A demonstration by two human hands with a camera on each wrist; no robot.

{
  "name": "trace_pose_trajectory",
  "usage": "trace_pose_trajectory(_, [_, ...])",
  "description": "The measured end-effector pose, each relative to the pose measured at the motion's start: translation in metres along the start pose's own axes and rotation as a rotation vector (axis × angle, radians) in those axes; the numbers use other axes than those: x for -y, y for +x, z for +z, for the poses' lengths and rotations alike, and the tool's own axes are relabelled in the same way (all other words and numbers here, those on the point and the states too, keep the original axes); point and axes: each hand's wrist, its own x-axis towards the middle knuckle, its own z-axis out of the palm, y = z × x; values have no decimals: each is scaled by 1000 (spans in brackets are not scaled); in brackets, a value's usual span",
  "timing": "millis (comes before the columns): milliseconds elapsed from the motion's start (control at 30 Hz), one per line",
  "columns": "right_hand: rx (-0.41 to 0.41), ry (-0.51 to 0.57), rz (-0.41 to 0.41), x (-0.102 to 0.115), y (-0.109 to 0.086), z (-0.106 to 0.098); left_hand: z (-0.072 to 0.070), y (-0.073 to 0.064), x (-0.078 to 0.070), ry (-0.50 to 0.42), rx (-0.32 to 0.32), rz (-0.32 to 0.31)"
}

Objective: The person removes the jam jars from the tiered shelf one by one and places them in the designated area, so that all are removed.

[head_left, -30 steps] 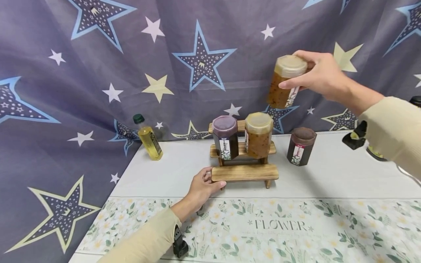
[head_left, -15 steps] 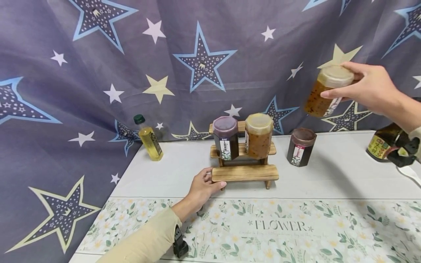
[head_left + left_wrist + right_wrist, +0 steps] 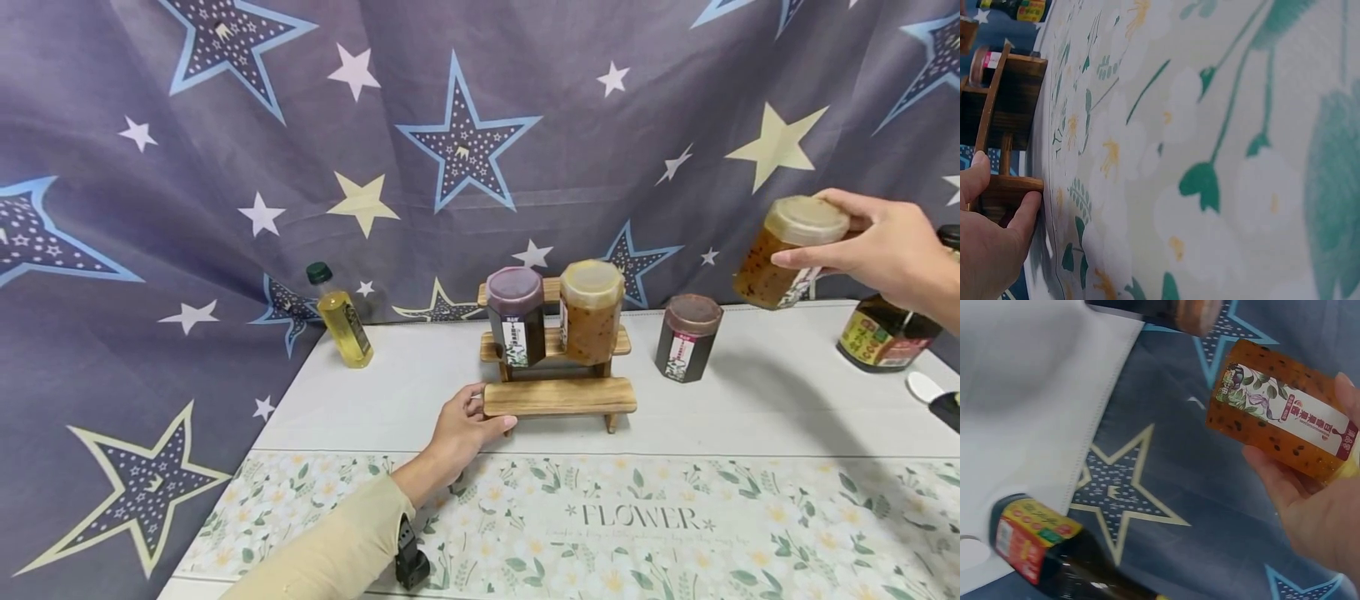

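Note:
My right hand (image 3: pixel 892 246) grips an amber jam jar (image 3: pixel 780 254) with dark seeds by its pale lid end, tilted and held above the table's back right. In the right wrist view the jar's white label (image 3: pixel 1288 409) shows. My left hand (image 3: pixel 461 429) holds the left end of the lowest step of a small wooden tiered rack (image 3: pixel 558 397); the left wrist view shows thumb and finger at its edge. Higher on the rack stand a dark jar with a purple lid (image 3: pixel 515 317) and another amber jar (image 3: pixel 591 312), side by side. A dark jar with a brownish lid (image 3: pixel 688 337) stands on the table right of the rack.
An oil bottle with a green cap (image 3: pixel 343 317) stands at the back left. At the far right are a dark sauce bottle (image 3: pixel 888 333) and a white spoon-like piece (image 3: pixel 924 387). A starry curtain (image 3: pixel 300 142) hangs behind the white table (image 3: pixel 420 358).
My right hand has carried the amber jar rightward, then lowered it toward the table at the right. The left hand stays on the rack.

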Motion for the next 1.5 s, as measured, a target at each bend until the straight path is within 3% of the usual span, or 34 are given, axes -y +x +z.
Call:
trace_pose_trajectory(467, [54, 40, 88, -34, -27, 36, 0, -1, -1, -17, 0, 1])
trace_pose_trajectory(833, [98, 34, 43, -56, -42, 65, 0, 0, 1, -3, 9, 28])
trace_pose_trajectory(1067, [151, 104, 20, -63, -43, 76, 1, -2, -2, -17, 6, 24])
trace_pose_trajectory(1500, [148, 116, 3, -73, -49, 85, 2, -2, -3, -12, 8, 17])
